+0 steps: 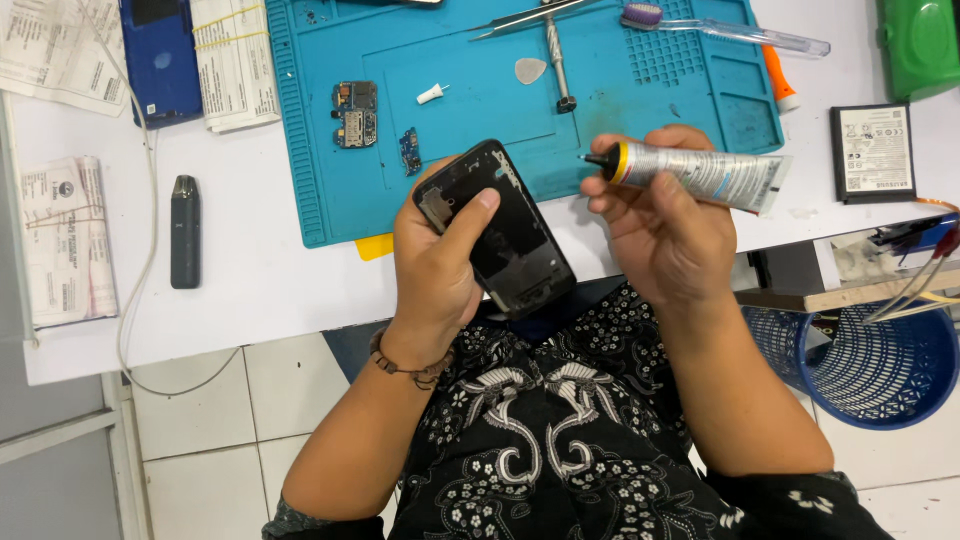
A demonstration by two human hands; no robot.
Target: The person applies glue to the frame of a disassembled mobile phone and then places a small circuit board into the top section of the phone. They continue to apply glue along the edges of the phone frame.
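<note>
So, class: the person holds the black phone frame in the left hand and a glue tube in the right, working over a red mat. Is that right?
Not quite. The head view shows the mat is blue-green, not red. The rest holds: the left hand holds the black phone frame and the right hand holds the glue tube.

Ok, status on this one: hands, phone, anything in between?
Left hand grips black phone frame. Right hand holds glue tube. Gap between clear.

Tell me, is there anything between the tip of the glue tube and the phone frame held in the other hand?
Nothing visible. The glue tube in the right hand points its tip across open air at the phone frame, held by the left hand.
</note>
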